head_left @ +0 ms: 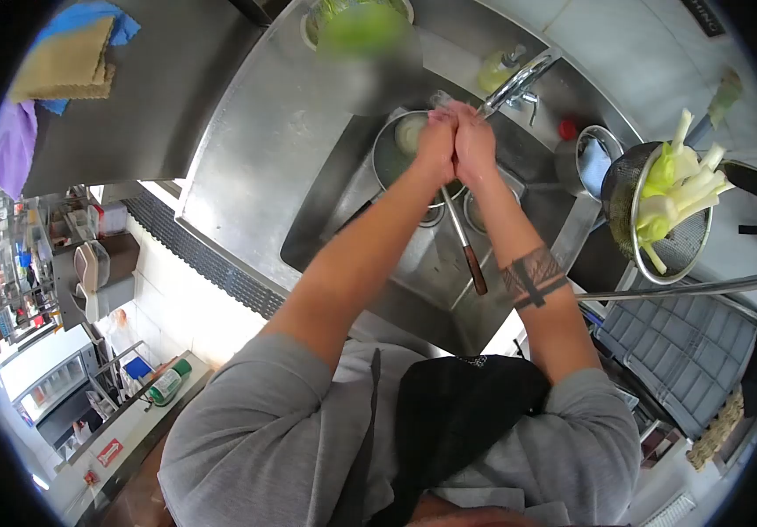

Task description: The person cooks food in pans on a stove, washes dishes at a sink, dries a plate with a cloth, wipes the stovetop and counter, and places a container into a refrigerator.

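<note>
My left hand (435,147) and my right hand (475,145) are pressed together beside the spout of the chrome faucet (519,81), over the sink (325,215). Their fingers are closed and partly hidden, so I cannot make out whether anything is between them. Just beyond the fingers is a small clear, shiny patch that I cannot identify. Below my hands a round metal pan (382,162) holds liquid and a pale round thing (409,134). A utensil with a metal shaft and brown handle (475,268) leans across the sink, its far end hidden by my hands.
To the right, a mesh strainer (702,244) holds pale green stalks (673,198). Near it stands a metal container (569,162) with a blue cloth (594,165). A soap bottle (494,72) sits behind the faucet. Blurred greens (361,28) fill a bowl at the top.
</note>
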